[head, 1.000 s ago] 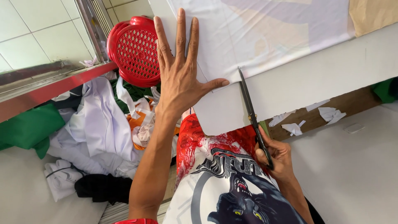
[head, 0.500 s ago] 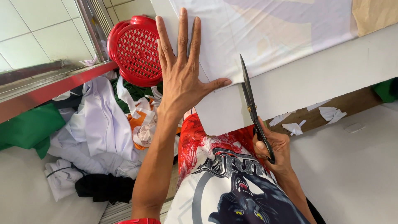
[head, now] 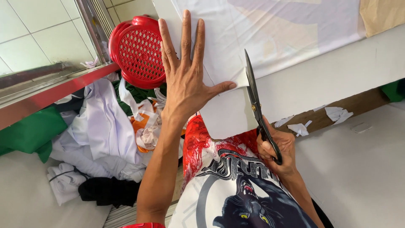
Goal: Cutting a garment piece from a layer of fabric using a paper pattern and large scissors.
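My left hand point(head: 185, 78) lies flat with fingers spread on a white fabric sheet point(head: 274, 38) spread over a white table point(head: 320, 84). Its thumb presses the cloth's near edge beside the blades. My right hand point(head: 278, 150) grips the black handles of large scissors point(head: 253, 95). The dark blades point away from me and sit at the edge of the white fabric, right of my thumb. Below my arms I see my red, white and black printed shirt point(head: 228, 185).
A red perforated plastic basket point(head: 137, 52) stands to the left of the table. A heap of white, orange, green and black cloth scraps point(head: 105, 139) lies below it. Small white offcuts point(head: 301, 126) lie on the floor at right. A brown paper piece point(head: 382, 14) sits top right.
The scissors have moved forward along the table edge, so their blades now reach the fabric's near edge by my thumb. My left hand has stayed flat on the cloth.
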